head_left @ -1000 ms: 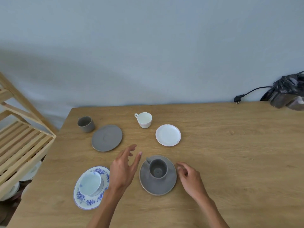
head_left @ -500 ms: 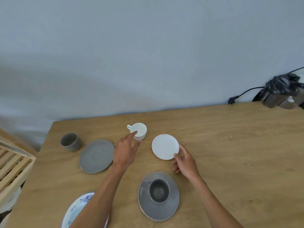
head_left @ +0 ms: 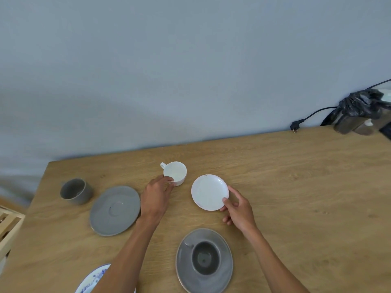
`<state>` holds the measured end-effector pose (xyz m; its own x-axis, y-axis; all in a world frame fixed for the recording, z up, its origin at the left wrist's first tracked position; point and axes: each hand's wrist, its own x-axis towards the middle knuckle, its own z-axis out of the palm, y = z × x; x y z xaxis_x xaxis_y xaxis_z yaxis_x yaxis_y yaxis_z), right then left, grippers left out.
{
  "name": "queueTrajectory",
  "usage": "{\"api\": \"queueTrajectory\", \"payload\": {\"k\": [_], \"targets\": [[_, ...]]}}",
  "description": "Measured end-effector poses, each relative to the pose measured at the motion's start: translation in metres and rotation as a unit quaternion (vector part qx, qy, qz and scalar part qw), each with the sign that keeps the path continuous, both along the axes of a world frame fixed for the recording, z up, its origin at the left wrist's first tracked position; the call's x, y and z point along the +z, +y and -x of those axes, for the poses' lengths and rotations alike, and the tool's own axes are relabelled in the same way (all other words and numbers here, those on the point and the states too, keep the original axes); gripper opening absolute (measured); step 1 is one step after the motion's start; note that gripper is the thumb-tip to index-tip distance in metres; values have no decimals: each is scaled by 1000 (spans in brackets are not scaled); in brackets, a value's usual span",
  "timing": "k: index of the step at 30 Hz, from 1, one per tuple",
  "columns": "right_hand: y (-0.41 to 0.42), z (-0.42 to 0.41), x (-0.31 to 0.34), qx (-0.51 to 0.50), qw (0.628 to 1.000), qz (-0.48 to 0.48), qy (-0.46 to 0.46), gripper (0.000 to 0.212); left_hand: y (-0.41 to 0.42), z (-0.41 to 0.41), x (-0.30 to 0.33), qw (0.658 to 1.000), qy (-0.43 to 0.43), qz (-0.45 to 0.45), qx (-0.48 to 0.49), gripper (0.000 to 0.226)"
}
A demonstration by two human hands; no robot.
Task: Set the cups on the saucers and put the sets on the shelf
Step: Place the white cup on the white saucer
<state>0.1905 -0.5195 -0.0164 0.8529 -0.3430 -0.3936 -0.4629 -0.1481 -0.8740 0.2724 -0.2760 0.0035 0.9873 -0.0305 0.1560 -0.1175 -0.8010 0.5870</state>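
White cup [head_left: 175, 173] stood upright on the table [head_left: 296, 187], toward the far edge, with its handle turned to the far left, away from the person. The left hand [head_left: 155, 197] had its fingertips on the near wall of that cup; contact was visible, but a full grip could not be confirmed, so whether the hand was closed on the cup cannot be told. The right hand [head_left: 239, 208] pinched the near right rim of the white saucer [head_left: 209, 192], thumb on top and fingers tucked beneath the edge. The near edge looked slightly raised off the wood, though this was uncertain.

The relation governing the coming move: the cup lay just beside the saucer, to its left and a little farther from the person, the two not touching. The left hand was the nearer one to the cup, the right hand the nearer one to the saucer. A short rightward carry of the cup would probably seat it on the saucer.

Farther out, a grey cup [head_left: 205, 258] already sat on a grey saucer [head_left: 226, 269] near the person. A second grey saucer [head_left: 115, 210] lay bare to the left, with a second grey cup [head_left: 75, 190] beside it, apart. A blue-patterned saucer [head_left: 93, 280] showed at the bottom edge. A wooden shelf [head_left: 8, 227] stood at the far left.
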Motion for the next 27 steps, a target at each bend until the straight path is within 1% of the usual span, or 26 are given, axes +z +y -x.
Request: {"api": "queueTrajectory", "payload": {"k": [8, 13, 22, 27], "targets": [[0, 2, 1, 5, 1000, -8, -6, 50, -14, 14, 12, 998, -62, 19, -21, 18], [-1, 1, 1, 4, 1000, -15, -5, 49, -34, 18, 22, 994, -82, 17, -66, 18], [-3, 1, 0, 9, 1000, -27, 1, 50, -56, 28, 17, 992, -60, -3, -108, 17], [-5, 0, 0, 20, 1000, -16, 3, 50, -60, 33, 6, 989, -45, -44, -135, 17]]}}
